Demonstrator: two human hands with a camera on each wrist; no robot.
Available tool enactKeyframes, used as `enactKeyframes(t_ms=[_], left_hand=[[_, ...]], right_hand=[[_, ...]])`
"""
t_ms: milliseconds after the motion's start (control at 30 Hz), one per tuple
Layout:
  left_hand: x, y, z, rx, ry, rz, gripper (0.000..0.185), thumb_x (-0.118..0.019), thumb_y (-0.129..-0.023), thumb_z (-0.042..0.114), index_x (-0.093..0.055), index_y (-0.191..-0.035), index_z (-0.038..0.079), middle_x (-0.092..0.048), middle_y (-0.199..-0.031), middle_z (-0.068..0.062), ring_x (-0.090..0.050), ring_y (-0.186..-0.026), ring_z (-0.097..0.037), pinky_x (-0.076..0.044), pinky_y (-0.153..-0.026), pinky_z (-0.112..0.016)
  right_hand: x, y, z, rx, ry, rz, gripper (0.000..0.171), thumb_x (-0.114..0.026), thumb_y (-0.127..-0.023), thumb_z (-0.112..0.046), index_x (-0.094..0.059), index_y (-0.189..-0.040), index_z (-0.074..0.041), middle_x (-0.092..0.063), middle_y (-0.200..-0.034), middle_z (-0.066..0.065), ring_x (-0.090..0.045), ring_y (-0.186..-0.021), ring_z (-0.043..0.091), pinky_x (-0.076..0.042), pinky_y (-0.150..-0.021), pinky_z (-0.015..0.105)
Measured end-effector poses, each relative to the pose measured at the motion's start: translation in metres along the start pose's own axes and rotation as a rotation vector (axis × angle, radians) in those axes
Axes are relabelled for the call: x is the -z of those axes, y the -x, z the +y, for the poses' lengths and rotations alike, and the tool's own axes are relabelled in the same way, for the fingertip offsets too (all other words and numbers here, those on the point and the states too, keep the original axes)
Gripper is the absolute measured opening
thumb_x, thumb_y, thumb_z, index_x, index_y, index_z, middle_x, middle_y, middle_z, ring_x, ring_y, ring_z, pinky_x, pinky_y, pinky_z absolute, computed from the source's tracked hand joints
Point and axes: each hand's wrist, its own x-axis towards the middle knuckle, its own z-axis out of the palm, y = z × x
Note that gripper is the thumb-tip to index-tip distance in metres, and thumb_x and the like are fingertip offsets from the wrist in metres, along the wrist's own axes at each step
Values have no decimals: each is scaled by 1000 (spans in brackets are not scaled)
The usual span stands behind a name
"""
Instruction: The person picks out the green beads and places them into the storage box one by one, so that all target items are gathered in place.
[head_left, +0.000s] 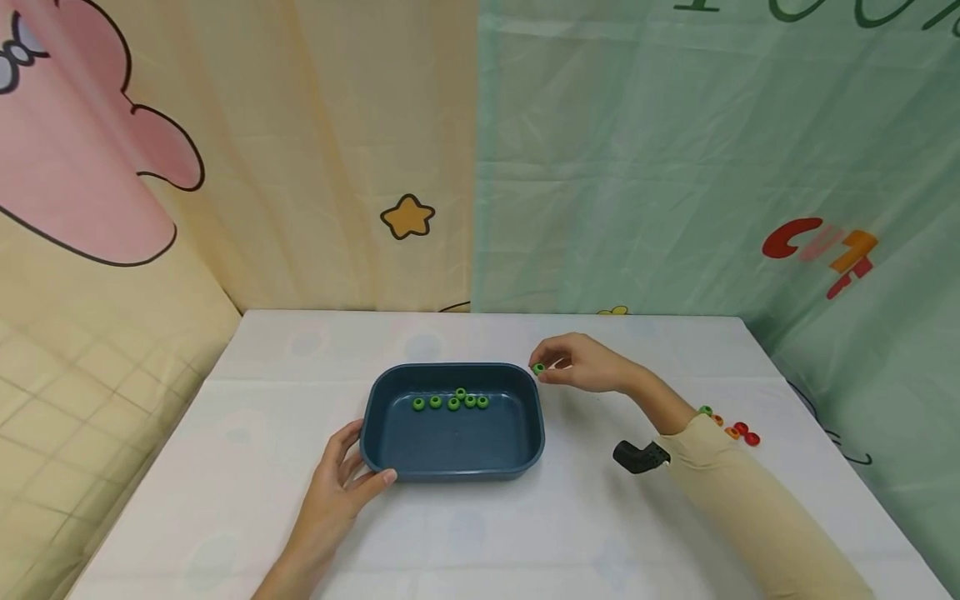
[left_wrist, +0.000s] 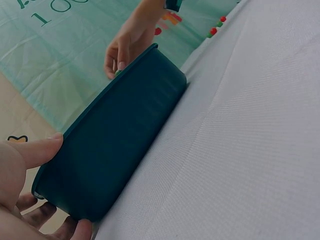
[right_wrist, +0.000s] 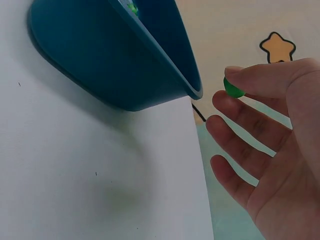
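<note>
A dark blue rectangular tray (head_left: 465,450) stands on the table with several green beads (head_left: 436,402) in it, most in a row and one behind them. My left hand (head_left: 339,483) holds the tray's near left corner, its thumb (left_wrist: 42,150) on the rim and the other fingers at the side wall. Between thumb and fingertips my right hand (head_left: 585,362) pinches a green bead (right_wrist: 233,88), just outside the tray's far right corner and above the table. Part of this bead is hidden by the thumb in the right wrist view.
On the right of the table, beside the right sleeve (head_left: 750,492), lie several red beads (head_left: 752,439), orange beads (head_left: 732,432) and a green bead (head_left: 705,410), partly hidden by the forearm. A black device (head_left: 641,457) sticks out at the right wrist. Printed curtains (head_left: 345,150) hang behind the table.
</note>
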Motion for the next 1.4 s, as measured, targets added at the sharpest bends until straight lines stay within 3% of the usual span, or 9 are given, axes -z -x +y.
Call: enactKeyframes(t_ms=[300,667,1200,1400], left_hand=[[1,0,0,-9,12,-6,81,-78,-77,16,-29,-141,26,-26,-144,3,-37,-127,-21,-45,-89,-21],[0,0,-1,4,0,-1,82,-78,-76,18,-29,-141,26,-26,-144,3,-36,-128,-21,-45,-90,-20],[2,1,-5,-44,28,-24,79,-76,-78,14,-28,-141,25,-27,-144,2,-37,-126,-23,-46,-90,-22],[2,1,-5,-52,21,-20,80,-76,-78,13,-29,-141,24,-27,-144,2,-38,-126,-23,-46,-90,-24]], right_hand=[[-6,-15,-13,49,10,-45,21,-63,-90,-17,-64,-108,-7,-63,-105,5,-58,-99,15,-48,-88,40],[-8,-28,-19,104,32,-53,30,-65,-89,-20,-62,-117,-9,-61,-115,8,-56,-106,21,-45,-91,48],[-5,-12,-9,30,-21,-38,27,-64,-89,-13,-62,-114,-4,-62,-112,9,-57,-104,22,-46,-91,45],[0,4,-23,11,-24,-22,25,-62,-89,-6,-62,-112,1,-61,-110,15,-57,-103,29,-46,-90,46]])
